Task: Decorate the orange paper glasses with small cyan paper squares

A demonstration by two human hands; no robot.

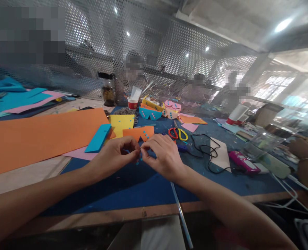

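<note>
My left hand [119, 151] and my right hand [163, 152] meet over the blue table mat, each with thumb and forefinger pinched together. What they hold, if anything, is too small to make out. Just beyond the fingertips lies an orange paper cutout [137, 132] with a notch and small blue squares on it. A folded blue paper strip [98, 139] rests beside my left hand, near a yellow sheet [122, 123]. Past my right hand are scissors [178, 133] with one red and one yellow handle. Tiny blue bits are scattered under my fingers.
A large orange sheet [47, 133] covers the left side. Paper glasses [150, 113], a red-and-white cup [132, 102] and a jar [107, 89] stand behind. To the right are a black cable [202, 149] and a magenta device [244, 162]. Another person's arm [306, 163] is at far right.
</note>
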